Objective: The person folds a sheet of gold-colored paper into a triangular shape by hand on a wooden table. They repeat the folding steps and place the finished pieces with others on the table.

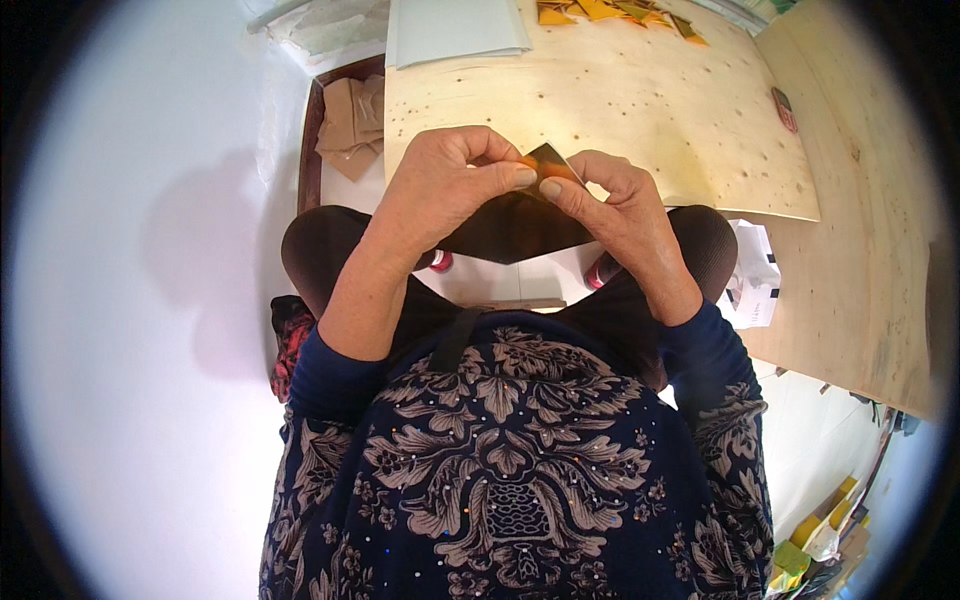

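Note:
A small shiny amber-gold piece with a pointed top corner (547, 158) is held up over the near edge of the table. My left hand (440, 190) pinches its left side between thumb and index finger. On the other side, my right hand (622, 205) grips it, thumb across the front and fingers behind. Both thumb tips nearly meet, and orange reflections of the fingers show on the surface. Below the hands a dark brown area (510, 232) comes down to a point; I cannot tell whether it belongs to the same piece.
A pale wooden table (660, 110) spreads ahead. Several gold pieces (612, 12) lie at its far edge, with white sheets (457, 32) to their left. A small red-and-black object (785, 110) rests at the right. Brown paper (350, 125) is at the left, a white bag (757, 275) at the right.

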Demonstrator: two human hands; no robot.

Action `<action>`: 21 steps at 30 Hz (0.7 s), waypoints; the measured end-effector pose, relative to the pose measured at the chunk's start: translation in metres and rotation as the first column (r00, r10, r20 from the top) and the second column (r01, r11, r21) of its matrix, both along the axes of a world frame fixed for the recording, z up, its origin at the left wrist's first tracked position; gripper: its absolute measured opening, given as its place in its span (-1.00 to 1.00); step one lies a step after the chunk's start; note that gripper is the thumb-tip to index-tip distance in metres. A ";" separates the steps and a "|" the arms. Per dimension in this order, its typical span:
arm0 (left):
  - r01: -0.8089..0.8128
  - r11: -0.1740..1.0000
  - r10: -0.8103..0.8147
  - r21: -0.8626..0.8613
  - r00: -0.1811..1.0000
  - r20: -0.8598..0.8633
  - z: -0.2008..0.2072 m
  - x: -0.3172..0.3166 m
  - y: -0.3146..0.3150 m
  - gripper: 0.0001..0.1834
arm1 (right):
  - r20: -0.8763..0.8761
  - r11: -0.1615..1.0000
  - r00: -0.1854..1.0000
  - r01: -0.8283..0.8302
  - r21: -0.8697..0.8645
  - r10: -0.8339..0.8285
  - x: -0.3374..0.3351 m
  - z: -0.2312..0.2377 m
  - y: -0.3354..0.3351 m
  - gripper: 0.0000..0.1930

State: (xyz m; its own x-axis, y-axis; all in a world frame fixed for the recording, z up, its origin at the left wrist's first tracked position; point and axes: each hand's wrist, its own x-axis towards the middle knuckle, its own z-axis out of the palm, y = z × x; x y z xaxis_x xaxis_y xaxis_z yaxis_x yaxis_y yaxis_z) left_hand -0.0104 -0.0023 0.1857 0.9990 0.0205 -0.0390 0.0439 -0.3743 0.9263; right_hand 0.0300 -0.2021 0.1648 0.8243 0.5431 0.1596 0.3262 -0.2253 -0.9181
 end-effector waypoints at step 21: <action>-0.493 0.749 -0.266 0.443 0.388 0.882 -0.042 0.052 0.054 -0.83 | 0.897 0.985 0.440 0.169 -0.040 -0.039 0.103 -0.041 0.054 -0.77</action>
State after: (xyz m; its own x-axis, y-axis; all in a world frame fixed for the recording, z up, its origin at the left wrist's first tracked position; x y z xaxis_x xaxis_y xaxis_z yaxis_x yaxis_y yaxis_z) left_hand 0.0414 0.0520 0.1433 0.4076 -0.2271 0.8845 -0.5197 -0.8541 0.0202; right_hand 0.1331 -0.1480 0.1237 0.3144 0.5299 0.7877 0.9149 -0.3904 -0.1026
